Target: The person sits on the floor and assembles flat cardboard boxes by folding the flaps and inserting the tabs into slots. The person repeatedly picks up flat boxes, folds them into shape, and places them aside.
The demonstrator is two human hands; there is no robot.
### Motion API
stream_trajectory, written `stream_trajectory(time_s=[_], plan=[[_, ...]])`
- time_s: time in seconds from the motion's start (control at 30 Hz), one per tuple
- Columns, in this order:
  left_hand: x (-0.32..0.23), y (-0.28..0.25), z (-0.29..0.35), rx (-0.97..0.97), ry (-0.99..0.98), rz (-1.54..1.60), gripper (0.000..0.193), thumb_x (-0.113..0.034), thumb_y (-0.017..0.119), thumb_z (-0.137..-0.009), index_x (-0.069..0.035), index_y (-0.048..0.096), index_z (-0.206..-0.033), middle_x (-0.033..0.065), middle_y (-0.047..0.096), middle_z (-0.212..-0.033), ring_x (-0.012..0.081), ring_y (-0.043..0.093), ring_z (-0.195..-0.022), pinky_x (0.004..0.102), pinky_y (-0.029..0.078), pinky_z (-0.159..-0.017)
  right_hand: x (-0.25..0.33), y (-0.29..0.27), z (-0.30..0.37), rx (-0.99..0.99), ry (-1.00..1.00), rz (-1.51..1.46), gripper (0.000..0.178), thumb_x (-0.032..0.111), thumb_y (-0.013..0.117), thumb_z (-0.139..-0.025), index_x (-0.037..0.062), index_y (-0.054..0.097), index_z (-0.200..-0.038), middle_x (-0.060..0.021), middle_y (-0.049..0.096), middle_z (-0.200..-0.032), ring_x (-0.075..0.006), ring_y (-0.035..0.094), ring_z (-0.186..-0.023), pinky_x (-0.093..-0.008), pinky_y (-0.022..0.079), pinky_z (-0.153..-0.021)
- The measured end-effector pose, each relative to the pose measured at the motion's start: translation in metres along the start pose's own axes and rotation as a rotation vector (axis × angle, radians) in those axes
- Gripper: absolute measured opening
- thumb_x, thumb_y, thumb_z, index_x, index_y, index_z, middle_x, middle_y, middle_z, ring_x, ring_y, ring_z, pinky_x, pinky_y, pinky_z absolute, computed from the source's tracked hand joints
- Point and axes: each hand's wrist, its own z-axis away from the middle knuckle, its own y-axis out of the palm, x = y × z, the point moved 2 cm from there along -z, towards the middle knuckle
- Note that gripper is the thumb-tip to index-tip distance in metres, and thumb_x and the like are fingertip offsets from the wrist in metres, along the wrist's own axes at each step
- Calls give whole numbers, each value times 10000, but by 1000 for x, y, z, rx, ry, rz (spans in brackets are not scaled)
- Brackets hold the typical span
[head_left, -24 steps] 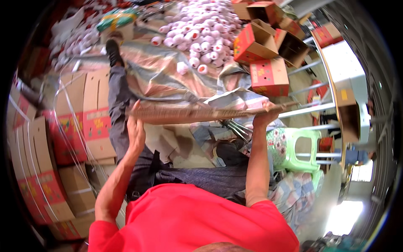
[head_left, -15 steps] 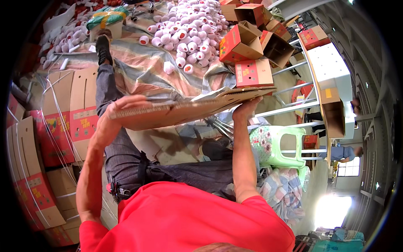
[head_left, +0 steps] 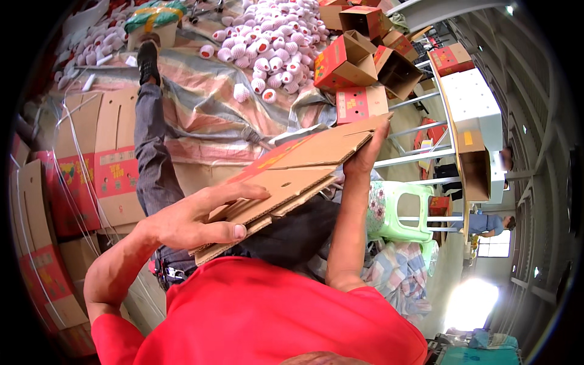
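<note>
I hold a flattened brown cardboard box (head_left: 292,176) with red print in front of my chest, tilted up toward the right. My left hand (head_left: 201,219) grips its near left end, fingers on top and thumb at the edge. My right hand (head_left: 365,155) clasps the far right end from below and behind. My red shirt (head_left: 274,316) fills the lower view. My leg in grey trousers (head_left: 149,152) stretches out to the left over the floor.
Flat red-and-brown cartons (head_left: 97,164) are stacked at the left. A heap of fruit in white foam nets (head_left: 274,42) lies on a striped tarp (head_left: 207,115). Opened boxes (head_left: 350,61) sit at upper right, a green plastic stool (head_left: 395,210) at right, and another person (head_left: 486,222) stands far off.
The cardboard has come closer to me and tilted steeper. My left hand slid along it to the near end; my right hand stays at the far end.
</note>
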Motion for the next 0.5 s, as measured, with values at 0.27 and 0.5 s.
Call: stream_trajectory(time_s=[0.27,0.5], plan=[[1,-9,-8,-72,155,221,624,-251,622,-1016,-22,471,-1576,179,504,-1544,282,501,-1427,459,387,-1214,-13,-19,3,102,124,-125,829,723,459,-1048,150,312,-1629,-69,514,-1408,-211,560,-1199,-403,495,-1017],[0,-17,-9,-114,331,-110,600,-225,587,-955,-78,538,-1536,221,437,-1613,400,388,-1527,523,287,-1264,-12,-18,1,97,128,-125,657,579,456,-1085,98,420,-1531,-109,557,-1412,-260,588,-1218,-429,486,-1058]])
